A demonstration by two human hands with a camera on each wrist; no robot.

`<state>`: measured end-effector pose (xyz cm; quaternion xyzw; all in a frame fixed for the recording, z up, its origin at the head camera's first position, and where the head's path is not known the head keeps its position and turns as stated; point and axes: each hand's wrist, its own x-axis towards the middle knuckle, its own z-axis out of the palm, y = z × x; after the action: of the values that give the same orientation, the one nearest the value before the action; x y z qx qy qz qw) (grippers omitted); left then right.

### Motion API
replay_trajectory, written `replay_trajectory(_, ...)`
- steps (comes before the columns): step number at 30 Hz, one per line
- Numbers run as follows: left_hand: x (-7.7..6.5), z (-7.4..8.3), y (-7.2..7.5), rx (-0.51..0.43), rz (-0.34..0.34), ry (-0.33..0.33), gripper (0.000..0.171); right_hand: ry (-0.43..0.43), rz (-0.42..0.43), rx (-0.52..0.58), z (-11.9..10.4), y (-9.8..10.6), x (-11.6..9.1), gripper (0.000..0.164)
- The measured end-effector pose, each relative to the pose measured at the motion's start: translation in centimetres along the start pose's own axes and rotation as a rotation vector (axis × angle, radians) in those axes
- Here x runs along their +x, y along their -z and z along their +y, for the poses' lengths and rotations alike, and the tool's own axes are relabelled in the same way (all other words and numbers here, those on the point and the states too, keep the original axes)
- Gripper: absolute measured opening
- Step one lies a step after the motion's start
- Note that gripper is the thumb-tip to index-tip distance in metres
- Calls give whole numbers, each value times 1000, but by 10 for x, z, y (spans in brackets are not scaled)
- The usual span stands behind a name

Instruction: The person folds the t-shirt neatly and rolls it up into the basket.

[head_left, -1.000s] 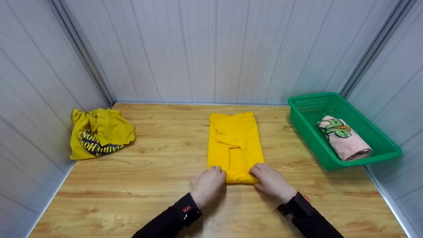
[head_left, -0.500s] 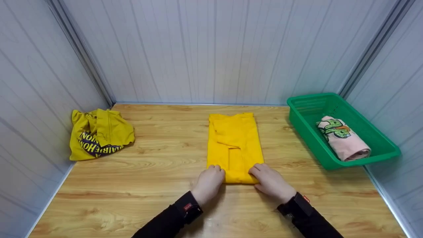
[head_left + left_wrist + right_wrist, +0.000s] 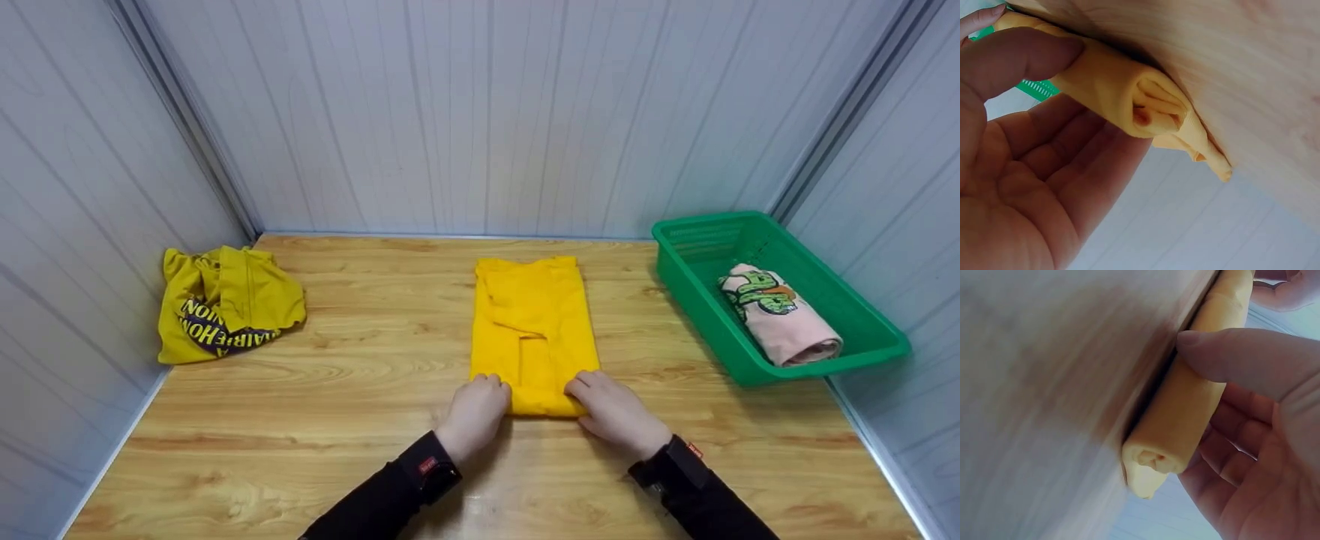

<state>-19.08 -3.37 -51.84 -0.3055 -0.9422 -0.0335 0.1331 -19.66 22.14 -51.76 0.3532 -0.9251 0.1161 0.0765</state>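
Unmoved since the earlier frame: yellow garment, part-rolled — its six-o'clock edge pinched by left hand and right hand; green basket placed at three o'clock.

This looks to me like a partitioned booth or cubicle, walled on three sides by pale grey panels with a wood-grain streak. Grey metal strips run up both far corners, and thin metal edging follows the foot of the walls round a wood-look table. A green plastic basket with a pink garment in it, a folded yellow garment and a mustard garment suggest a laundry corner; whether the booth stands in a home, shop or workshop, I cannot tell
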Motion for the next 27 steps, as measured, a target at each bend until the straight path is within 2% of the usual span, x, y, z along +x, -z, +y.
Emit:
replay_trajectory(4,0,-2,0,9,13,-8,4,-15,-4,16,0,0,-1,33)
replay_trajectory(8,0,-5,0,-33,15,-11,4,-23,1,38,0,1,-3,31)
replay_trajectory(15,-3,-10,2,-67,34,-44,10,18,31,41,4,0,-6,24)
replay_trajectory(21,-5,-14,5,-137,-9,-39,12,25,13,46,6,1,-8,22)
replay_trajectory(27,-5,-19,4,-209,-41,-36,14,-9,-30,93,6,4,-9,22)
